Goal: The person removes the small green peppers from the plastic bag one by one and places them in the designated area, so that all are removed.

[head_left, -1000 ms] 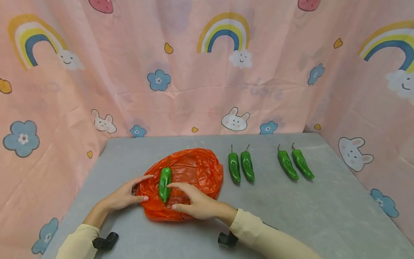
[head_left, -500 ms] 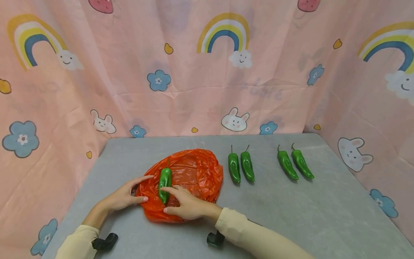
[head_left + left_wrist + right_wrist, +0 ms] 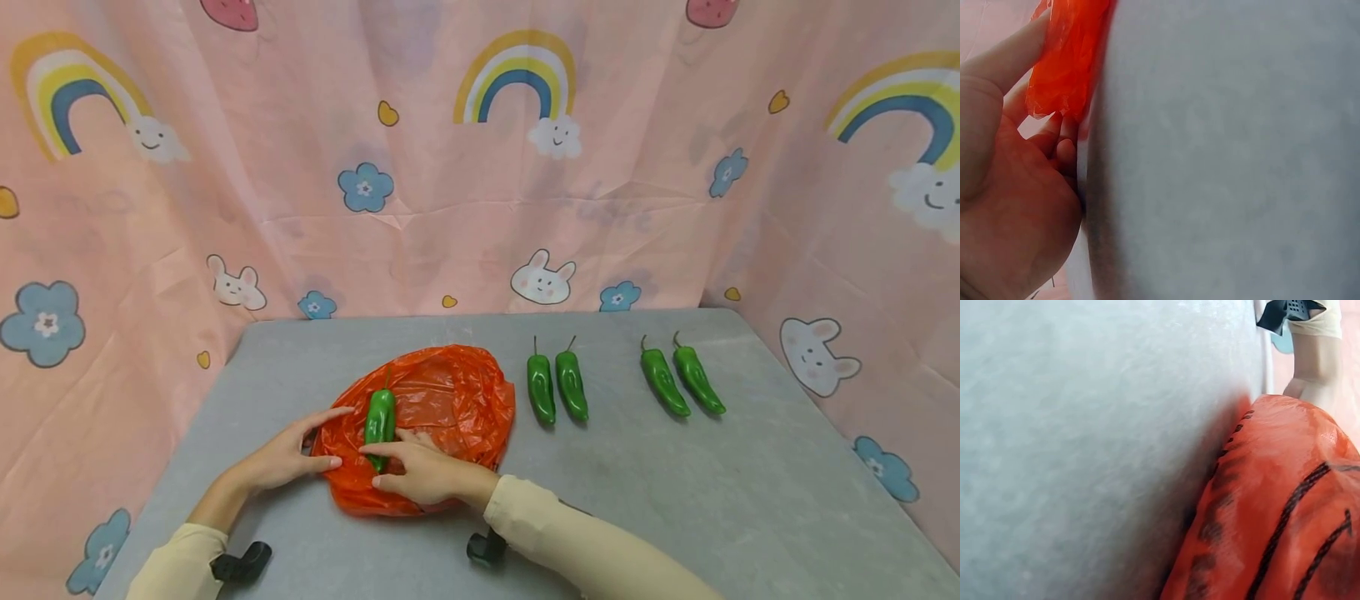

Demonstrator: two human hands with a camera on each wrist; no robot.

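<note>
An orange-red plastic bag (image 3: 427, 400) lies spread on the grey table, its mouth wide. A green chili pepper (image 3: 381, 412) rests in its left part, stem pointing away. My left hand (image 3: 281, 454) holds the bag's left side, with thumb and index finger spread over it; the left wrist view shows the bag's edge (image 3: 1063, 69) between thumb and fingers. My right hand (image 3: 423, 471) reaches over the bag from the right. Its index finger crosses the pepper's lower part and the thumb lies near the tip. In the right wrist view the bag's wall (image 3: 1272, 506) hides this hand.
Two green peppers (image 3: 556, 388) lie side by side just right of the bag, stems pointing away. Another pair (image 3: 681, 380) lies farther right. A pink printed curtain (image 3: 465, 233) encloses the back and sides of the table (image 3: 675, 492).
My right hand has moved left, so its index finger now crosses the pepper's lower end. The left hand, the bag and the other peppers have hardly moved.
</note>
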